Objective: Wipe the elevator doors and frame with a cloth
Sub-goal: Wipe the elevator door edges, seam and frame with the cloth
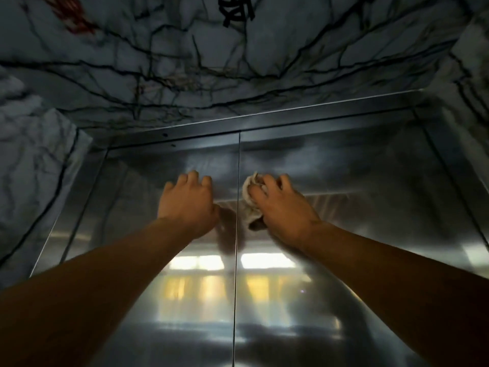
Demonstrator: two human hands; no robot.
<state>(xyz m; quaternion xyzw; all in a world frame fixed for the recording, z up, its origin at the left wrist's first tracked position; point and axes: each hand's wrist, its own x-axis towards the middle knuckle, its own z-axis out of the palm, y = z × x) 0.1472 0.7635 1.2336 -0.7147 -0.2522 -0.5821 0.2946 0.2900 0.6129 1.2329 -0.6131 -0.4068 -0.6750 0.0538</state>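
Two shut stainless steel elevator doors, the left door (148, 260) and the right door (357, 197), meet at a vertical seam in the middle. A steel frame (264, 120) runs across their top and down both sides. My right hand (285, 207) presses a crumpled off-white cloth (250, 197) against the right door, just right of the seam, high up. My left hand (188, 202) rests on the left door beside the seam, fingers bent against the metal, holding nothing. Both forearms reach upward from the bottom corners.
A grey marble wall with dark veins (185, 62) surrounds the frame above and on both sides. Black characters (235, 9) and a red mark (74, 14) sit high on it. The doors reflect bright windows low down.
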